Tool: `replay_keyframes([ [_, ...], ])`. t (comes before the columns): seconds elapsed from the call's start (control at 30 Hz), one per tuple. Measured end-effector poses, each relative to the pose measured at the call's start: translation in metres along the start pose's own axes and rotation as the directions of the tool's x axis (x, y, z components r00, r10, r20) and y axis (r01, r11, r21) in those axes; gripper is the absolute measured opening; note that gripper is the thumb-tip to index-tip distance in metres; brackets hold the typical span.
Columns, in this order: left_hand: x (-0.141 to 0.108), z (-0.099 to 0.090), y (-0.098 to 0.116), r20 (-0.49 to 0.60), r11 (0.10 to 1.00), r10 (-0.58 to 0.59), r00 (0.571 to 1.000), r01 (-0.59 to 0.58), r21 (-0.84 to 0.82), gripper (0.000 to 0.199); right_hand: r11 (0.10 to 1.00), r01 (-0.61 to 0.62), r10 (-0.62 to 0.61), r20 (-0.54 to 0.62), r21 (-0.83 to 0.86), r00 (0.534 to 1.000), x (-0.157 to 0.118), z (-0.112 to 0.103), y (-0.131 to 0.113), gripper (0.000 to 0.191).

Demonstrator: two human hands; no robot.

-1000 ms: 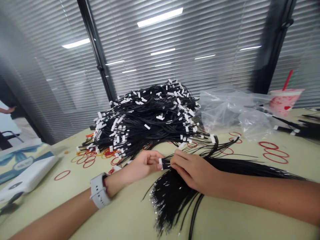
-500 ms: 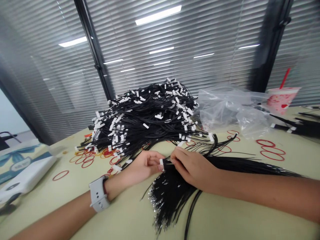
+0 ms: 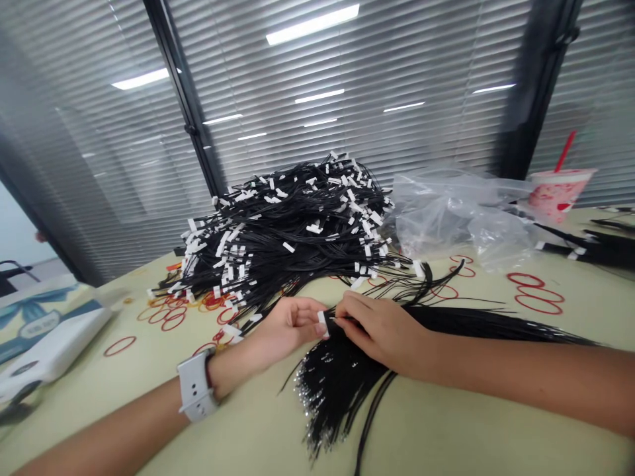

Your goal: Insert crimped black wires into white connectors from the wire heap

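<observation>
My left hand (image 3: 295,324), with a grey watch on its wrist, pinches a small white connector (image 3: 323,324) between thumb and fingers. Just to its right, my right hand (image 3: 374,328) is closed in a pinch on a thin black wire, whose tip points at the connector; whether the tip is inside it I cannot tell. Beneath both hands lies a thick bundle of black wires (image 3: 342,390) with shiny metal terminals at its near end. The bundle runs back to the right under my right forearm.
A large heap of black cables with white connectors (image 3: 297,225) stands behind my hands. Red rubber bands (image 3: 171,316) lie left and right of it. Clear plastic bags (image 3: 446,211), a cup with a red straw (image 3: 560,195) and more cables are to the right; a white box (image 3: 54,350) is at left.
My right hand has shifted slightly, and the wire tip between its fingers now shows beside the connector. The left hand keeps its hold, the connector tilting a little.
</observation>
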State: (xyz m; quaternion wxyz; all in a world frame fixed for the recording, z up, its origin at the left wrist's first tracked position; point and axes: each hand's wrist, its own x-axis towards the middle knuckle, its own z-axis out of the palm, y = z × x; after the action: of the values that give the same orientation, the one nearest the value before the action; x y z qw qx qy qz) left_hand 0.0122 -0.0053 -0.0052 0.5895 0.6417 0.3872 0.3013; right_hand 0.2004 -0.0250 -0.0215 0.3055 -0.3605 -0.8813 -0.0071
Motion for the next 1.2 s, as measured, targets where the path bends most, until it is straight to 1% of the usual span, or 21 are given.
replay_keyframes([
  [0.07,0.0013,0.001,0.0038,-0.002,1.0,-0.016,1.0,0.016,-0.006,0.019,1.0,-0.016,0.017,-0.037,0.02,0.999,0.0007,-0.0024,-0.0006,0.021],
  [0.13,0.0036,0.0015,0.0071,-0.019,0.999,-0.029,0.999,0.029,-0.022,0.017,0.998,-0.021,0.026,-0.107,0.051,0.994,0.0018,-0.0048,-0.0012,0.022],
  [0.2,0.0059,0.0011,0.0087,-0.044,0.998,-0.039,0.998,0.037,-0.043,0.017,0.998,0.02,-0.008,-0.18,0.065,0.984,0.0027,-0.0058,-0.0015,0.023],
  [0.23,0.0067,0.0006,0.009,-0.051,0.998,-0.046,0.998,0.043,-0.056,0.017,0.997,0.056,-0.044,-0.196,0.056,0.98,0.0028,-0.0055,-0.0014,0.023],
  [0.3,0.0073,-0.0005,0.0087,-0.047,0.996,-0.055,0.997,0.051,-0.079,0.018,0.993,0.114,-0.11,-0.178,0.015,0.978,0.0024,-0.0036,-0.0009,0.024],
  [0.33,0.0071,-0.001,0.0084,-0.04,0.995,-0.06,0.997,0.057,-0.086,0.019,0.993,0.119,-0.119,-0.158,-0.004,0.98,0.002,-0.0025,-0.0004,0.024],
  [0.47,0.0058,-0.0018,0.0075,-0.015,0.994,-0.088,0.996,0.086,-0.07,0.019,0.999,0.048,-0.046,-0.108,0.017,0.993,-0.0001,0.0004,0.0015,0.02],
  [0.53,0.0058,-0.0019,0.007,-0.004,0.995,-0.089,0.996,0.089,-0.054,0.018,0.998,0.047,-0.043,-0.09,0.039,0.995,-0.0007,0.0005,0.0021,0.02],
  [0.67,0.0062,-0.0029,0.0052,0.032,0.998,-0.062,0.998,0.062,-0.01,0.016,0.995,0.096,-0.094,-0.066,0.024,0.993,-0.0006,0.0008,0.0031,0.021],
  [0.8,0.0052,-0.0034,0.0044,0.046,0.999,-0.052,0.998,0.052,-0.001,0.016,0.991,0.13,-0.127,-0.084,0.03,0.988,0.0006,0.0012,0.0038,0.022],
  [0.9,0.0034,-0.0024,0.0058,0.079,0.999,-0.05,0.996,0.051,-0.011,0.015,0.987,0.159,-0.155,-0.087,0.034,0.984,0.0006,-0.0003,0.0028,0.023],
  [0.97,0.0017,-0.001,0.0076,0.097,0.999,-0.041,0.994,0.041,-0.004,0.014,0.985,0.166,-0.163,-0.063,0.042,0.985,0.0,-0.0018,0.0016,0.023],
  [1.1,-0.0003,0.0015,0.01,0.114,0.996,-0.021,0.993,0.011,0.085,0.012,0.984,0.17,-0.17,-0.002,0.054,0.985,-0.001,-0.0024,0.0007,0.025],
  [1.2,0.0024,0.0007,0.0092,0.124,0.995,0.006,0.992,-0.018,0.096,0.011,0.982,0.188,-0.188,-0.026,-0.008,0.982,0.0003,-0.0012,0.0022,0.027],
])
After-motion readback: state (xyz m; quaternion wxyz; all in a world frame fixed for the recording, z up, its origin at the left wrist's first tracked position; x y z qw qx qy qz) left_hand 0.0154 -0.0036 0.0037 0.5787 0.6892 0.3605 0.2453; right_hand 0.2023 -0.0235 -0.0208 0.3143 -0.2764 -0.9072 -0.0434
